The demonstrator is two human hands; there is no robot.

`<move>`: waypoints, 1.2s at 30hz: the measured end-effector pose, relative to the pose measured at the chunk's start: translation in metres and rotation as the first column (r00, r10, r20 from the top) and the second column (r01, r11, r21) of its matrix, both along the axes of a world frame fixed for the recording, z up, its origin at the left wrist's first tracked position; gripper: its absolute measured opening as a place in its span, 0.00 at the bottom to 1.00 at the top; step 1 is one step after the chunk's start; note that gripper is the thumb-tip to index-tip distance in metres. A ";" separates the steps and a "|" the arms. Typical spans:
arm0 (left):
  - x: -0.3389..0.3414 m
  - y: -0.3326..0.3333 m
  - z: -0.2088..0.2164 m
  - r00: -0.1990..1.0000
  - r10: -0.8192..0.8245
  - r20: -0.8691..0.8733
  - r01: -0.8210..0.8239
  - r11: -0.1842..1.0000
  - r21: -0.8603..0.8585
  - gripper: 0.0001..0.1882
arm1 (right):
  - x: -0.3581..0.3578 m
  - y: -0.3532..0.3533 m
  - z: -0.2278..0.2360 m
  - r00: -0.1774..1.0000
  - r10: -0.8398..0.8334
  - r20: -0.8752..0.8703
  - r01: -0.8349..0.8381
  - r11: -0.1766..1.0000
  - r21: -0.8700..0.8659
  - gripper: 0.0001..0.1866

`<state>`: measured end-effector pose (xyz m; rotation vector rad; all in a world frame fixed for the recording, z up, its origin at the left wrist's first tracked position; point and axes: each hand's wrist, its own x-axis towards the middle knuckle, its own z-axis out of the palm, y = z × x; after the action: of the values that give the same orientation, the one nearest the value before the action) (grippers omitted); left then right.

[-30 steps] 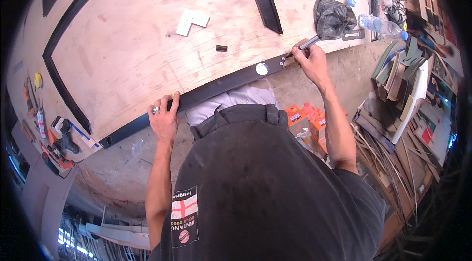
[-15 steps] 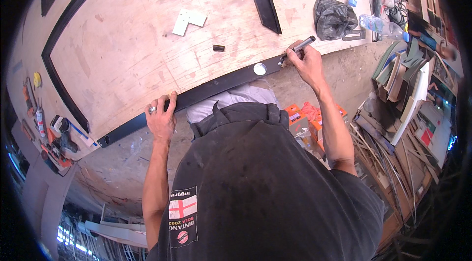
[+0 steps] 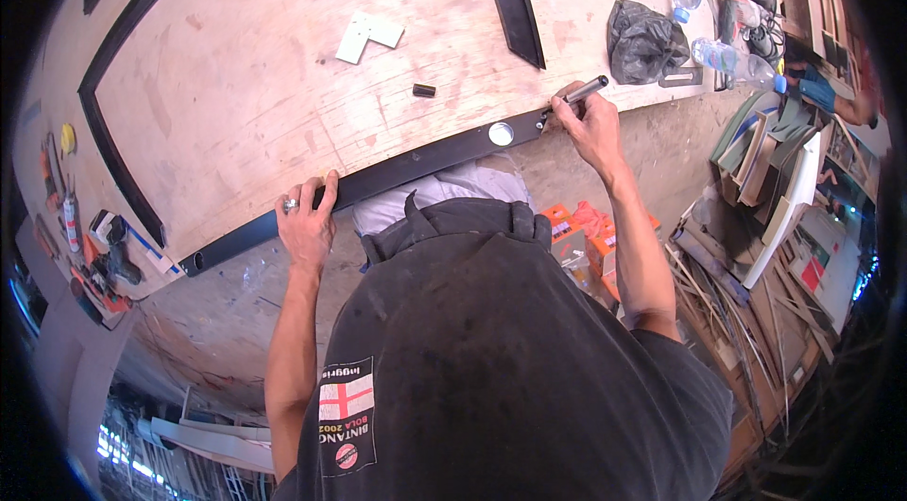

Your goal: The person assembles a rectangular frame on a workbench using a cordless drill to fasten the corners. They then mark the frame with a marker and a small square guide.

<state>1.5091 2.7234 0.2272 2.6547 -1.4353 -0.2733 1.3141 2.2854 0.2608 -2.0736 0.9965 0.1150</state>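
Note:
A long black bar (image 3: 406,166) with a large round hole near its right end lies along the near edge of the plywood tabletop (image 3: 236,104). My left hand (image 3: 307,218), a ring on one finger, is closed over the bar left of its middle, fingertips at its far edge. Over the bar's right end, my right hand (image 3: 590,128) pinches a dark marker (image 3: 584,89) slantwise, its rear end pointing up and right. The marker's tip is hidden by my fingers. A short black cap-like piece (image 3: 423,90) and a white L-shaped plate (image 3: 368,34) lie beyond the bar.
Black frame pieces (image 3: 510,5) lie farther back and left. A black plastic bag (image 3: 645,40), water bottles (image 3: 732,60) and power tools sit at the right. More tools (image 3: 113,251) are at the left corner. Orange boxes (image 3: 605,246) and board scraps (image 3: 765,180) stand below, right.
The whole view has shifted slightly. Both hands keep about the same places on the bar, and the marker stays in my right hand.

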 end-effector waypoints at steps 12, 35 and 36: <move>0.000 -0.001 0.001 1.000 0.005 0.015 -0.005 1.000 -0.003 0.40 | 0.002 0.001 0.004 0.999 0.024 -0.045 -0.026 0.999 -0.037 0.16; 0.000 -0.001 -0.001 1.000 0.001 0.012 -0.001 1.000 -0.009 0.41 | -0.004 -0.002 0.000 0.998 -0.059 -0.035 0.061 0.997 0.047 0.13; 0.000 0.000 0.000 1.000 0.002 0.014 -0.002 1.000 -0.010 0.41 | -0.005 -0.001 -0.003 0.998 -0.062 -0.010 0.063 0.996 0.070 0.12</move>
<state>1.5092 2.7229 0.2268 2.6554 -1.4336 -0.2466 1.3087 2.2841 0.2577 -1.9779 1.0463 0.1245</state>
